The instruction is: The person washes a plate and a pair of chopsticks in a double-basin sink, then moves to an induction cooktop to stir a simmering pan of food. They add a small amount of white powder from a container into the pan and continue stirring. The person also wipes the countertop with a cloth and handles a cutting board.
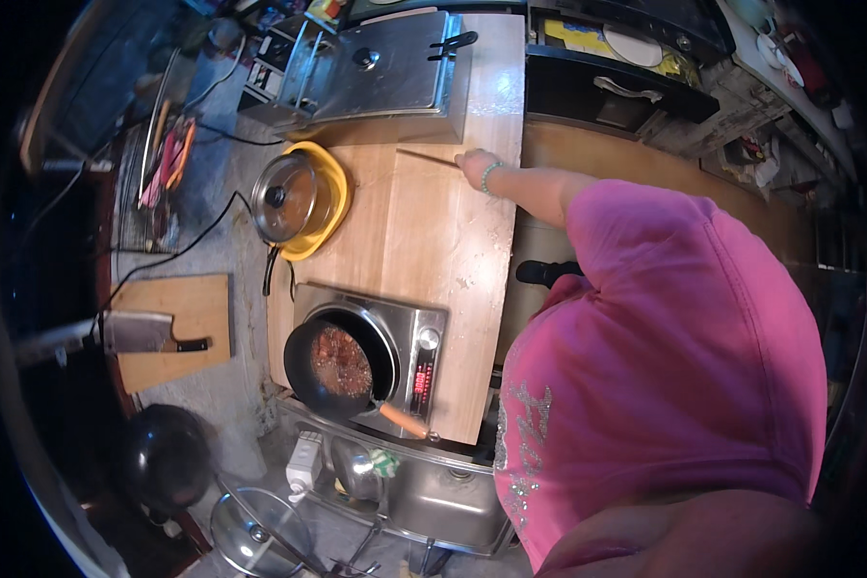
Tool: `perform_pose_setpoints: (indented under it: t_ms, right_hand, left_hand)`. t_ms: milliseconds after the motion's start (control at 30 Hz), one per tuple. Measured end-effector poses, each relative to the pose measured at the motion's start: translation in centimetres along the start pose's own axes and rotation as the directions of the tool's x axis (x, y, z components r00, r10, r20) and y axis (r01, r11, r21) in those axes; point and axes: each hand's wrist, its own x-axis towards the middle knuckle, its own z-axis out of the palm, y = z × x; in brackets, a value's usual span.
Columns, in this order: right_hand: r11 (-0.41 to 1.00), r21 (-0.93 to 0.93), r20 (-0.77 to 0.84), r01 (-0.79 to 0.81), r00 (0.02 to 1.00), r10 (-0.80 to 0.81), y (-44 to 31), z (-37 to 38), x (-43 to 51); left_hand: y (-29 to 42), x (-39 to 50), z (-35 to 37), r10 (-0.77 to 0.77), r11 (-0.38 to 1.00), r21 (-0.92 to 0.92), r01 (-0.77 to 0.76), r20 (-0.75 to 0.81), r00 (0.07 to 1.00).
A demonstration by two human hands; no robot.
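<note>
My right hand [479, 165] reaches over the wooden worktop [419, 217], its fingers closed on the end of thin brown chopsticks [428, 157]. The chopsticks point away from me, close to the worktop; whether they touch it I cannot tell. A green bead bracelet circles that wrist. My left hand is out of view; only a blurred bare upper arm shows at the bottom. Nearer the sink, a black wok [311, 383] with a wooden handle [403, 420] sits on a lit induction cooker [426, 325]. Reddish-brown food [341, 361] lies in bubbling liquid inside it.
A yellow basin [339, 209] holds a lidded pot [285, 199]. Beside my right hand stands a steel fryer [383, 65]. A cleaver [141, 332] rests on a cutting board [217, 303]. The steel sink [448, 506] adjoins the worktop; a glass lid [242, 542] lies beyond.
</note>
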Motion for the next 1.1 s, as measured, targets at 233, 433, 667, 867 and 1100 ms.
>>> perform_pose_setpoints:
  t_ms: [233, 433, 667, 867, 1100]
  right_hand:
    - [0.872, 0.489, 0.241, 0.007, 0.96, -0.142, -1.4, 0.3, -4.2]
    - [-0.014, 0.988, 0.122, -0.151, 0.848, -0.516, -9.5, -2.8, -18.8]
    - [0.246, 0.961, 0.131, -0.126, 0.991, -0.004, 3.3, -10.5, -22.1]
    - [0.298, 0.951, -0.238, 0.084, 0.813, 0.531, 27.1, -17.1, -26.4]
    - [0.506, 0.644, -0.356, -0.574, 0.361, 0.862, 56.9, -25.1, -31.2]
  left_hand:
    - [12.9, -9.3, -2.2, 0.106, 0.887, -0.456, 0.068, 0.346, 0.932]
    - [34.2, -25.3, 5.6, 0.671, 0.635, -0.752, 0.179, 0.651, 0.354]
    - [37.9, -32.4, 5.6, 0.849, 0.366, -0.875, -0.317, 0.453, -0.272]
    - [36.8, -35.6, 11.3, 0.699, 0.406, -0.769, -0.494, 0.609, -0.374]
    - [42.0, -42.9, 10.9, 0.654, 0.293, -0.678, -0.674, 0.656, -0.376]
